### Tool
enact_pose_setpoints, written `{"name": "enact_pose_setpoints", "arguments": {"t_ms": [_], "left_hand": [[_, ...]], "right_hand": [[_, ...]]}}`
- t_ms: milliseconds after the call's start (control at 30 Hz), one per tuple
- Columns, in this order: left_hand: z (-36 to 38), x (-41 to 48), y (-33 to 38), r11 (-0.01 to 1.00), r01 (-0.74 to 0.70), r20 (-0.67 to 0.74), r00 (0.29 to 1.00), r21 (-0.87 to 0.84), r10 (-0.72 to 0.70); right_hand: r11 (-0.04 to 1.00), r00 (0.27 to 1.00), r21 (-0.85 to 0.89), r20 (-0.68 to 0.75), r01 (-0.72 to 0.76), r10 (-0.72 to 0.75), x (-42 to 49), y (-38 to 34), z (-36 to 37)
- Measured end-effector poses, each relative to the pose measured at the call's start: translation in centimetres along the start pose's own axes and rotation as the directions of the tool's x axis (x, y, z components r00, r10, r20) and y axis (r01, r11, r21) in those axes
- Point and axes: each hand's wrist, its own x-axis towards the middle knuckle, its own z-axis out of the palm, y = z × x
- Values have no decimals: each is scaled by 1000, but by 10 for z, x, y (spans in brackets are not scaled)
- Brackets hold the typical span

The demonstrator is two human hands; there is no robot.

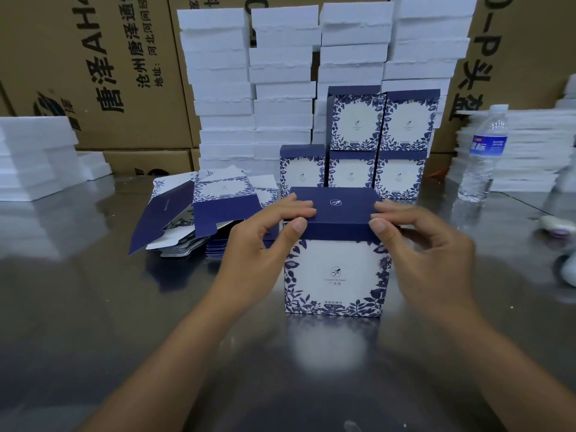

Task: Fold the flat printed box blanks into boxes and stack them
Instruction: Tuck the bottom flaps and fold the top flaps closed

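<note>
We have the folded box (335,275) standing upright on the counter (93,307), straight in front of us, its white face with the blue leaf border turned our way. Our left hand (265,241) and right hand (427,244) pinch the dark blue lid at its two front corners. The fingers (300,208) lie flat on top and each thumb presses the front band, so both hands are clamped on the box.

Directly behind it stand the finished boxes (377,145), three in a row on the counter with two more set on the right-hand pair. The box in our hands hides the lower part of that row.

To the left of our left hand lies the loose heap of flat blanks (199,213), some printed side up, some showing the plain blue flap. Several are fanned out and tilted rather than squared. The heap's near right edge disappears behind our left hand.

Behind everything rise tall columns of white foam blocks (280,73), four side by side, and behind those brown cartons (109,73) printed with large black characters. More foam (31,157) is piled at the far left, and a stack of thin white sheets (523,151) sits at the far right. A clear water bottle (483,151) with a blue label stands upright on the counter just in front of those sheets, well apart from our right hand. At the right edge lie small pale objects (558,227), too blurred for us to tell what they are.
</note>
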Motion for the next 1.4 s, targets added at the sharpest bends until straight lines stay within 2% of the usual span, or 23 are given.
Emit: {"name": "enact_pose_setpoints", "arguments": {"t_ms": [133,333,467,600,700,800,900,1000,1167,1267,1400], "left_hand": [[0,-1,-1,999,34,-26,999,-36,-35],[0,0,-3,998,43,-21,999,-51,-44],[-7,1,-8,994,67,-94,993,-89,-75],[-13,2,-12,985,102,-155,980,-141,-124],[-10,0,-11,983,99,-181,975,-155,-127],[-4,-5,-13,954,186,-193,953,-235,-233],[3,-10,-14,939,223,-152,951,-262,-269],[10,-12,-10,954,210,-96,967,-216,-234],[26,-24,-2,983,147,136,982,-111,-131],[38,-31,-2,971,187,276,951,-147,-142],[44,-34,0,956,235,365,917,-177,-158]], "right_hand": [[1000,1000,-8,12,9,-9,2,1,2],[996,999,83,-21,-35,37,-2,6,-3],[992,992,91,-83,-90,97,3,17,-15],[995,993,74,-88,-67,74,0,18,-11],[993,995,75,-37,-89,92,-3,17,-6],[995,987,-10,122,-101,101,-8,16,-5],[969,964,-245,261,8,58,-13,18,-4],[937,958,-345,281,55,47,-15,19,-3],[886,967,-460,191,-64,169,-18,13,1],[863,971,-481,86,-158,225,-19,16,1],[825,947,-493,5,-277,320,-21,19,2]]}}
